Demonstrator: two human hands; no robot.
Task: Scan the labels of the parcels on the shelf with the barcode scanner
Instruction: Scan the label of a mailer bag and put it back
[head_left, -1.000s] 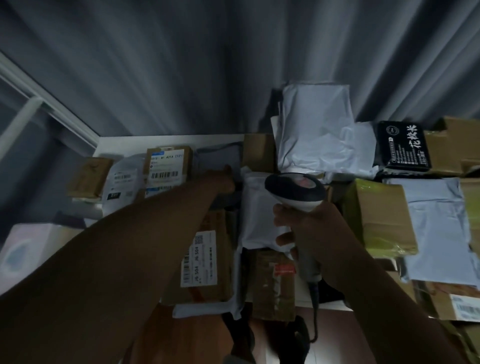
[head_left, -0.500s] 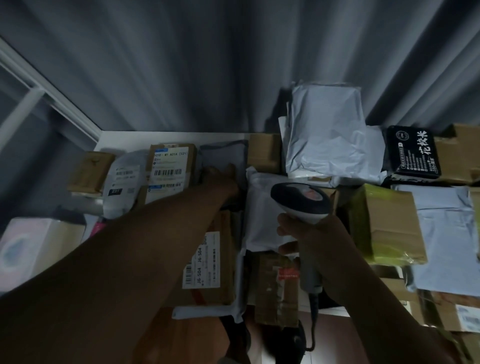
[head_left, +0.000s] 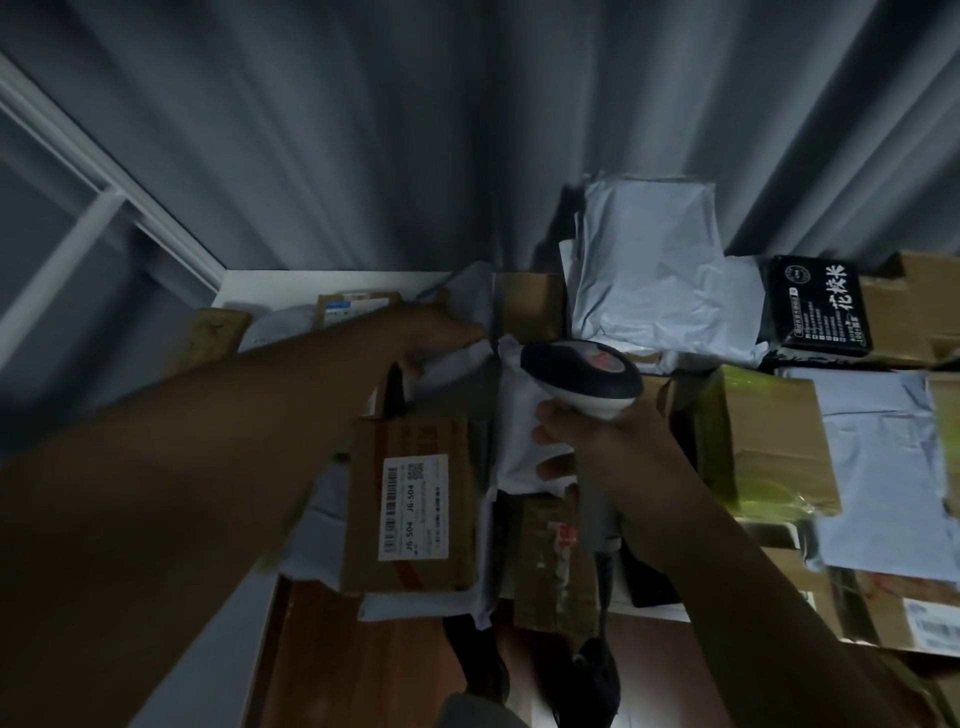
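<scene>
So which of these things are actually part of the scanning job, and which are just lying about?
Part of the job:
- barcode scanner, gripped by the right hand
- left hand, reaching among the parcels
- cardboard box with a barcode label
- white mailer bag
- yellow-taped box
- shelf

Just lying about:
- grey curtain
- black packet with white writing, no shipping label visible

One barcode scanner (head_left: 582, 376) is in view, and two hands — the left hand (head_left: 441, 332) and the right hand (head_left: 618, 457). Cardboard boxes number at least six that can be told apart, among them a labelled box (head_left: 415, 499) and one box wrapped in yellow-green film (head_left: 763, 441). Pale poly mailer bags — about four, the largest at the back (head_left: 654, 270). One black packet with white characters (head_left: 815, 306). Further parcels under the left arm are too hidden to count.
</scene>
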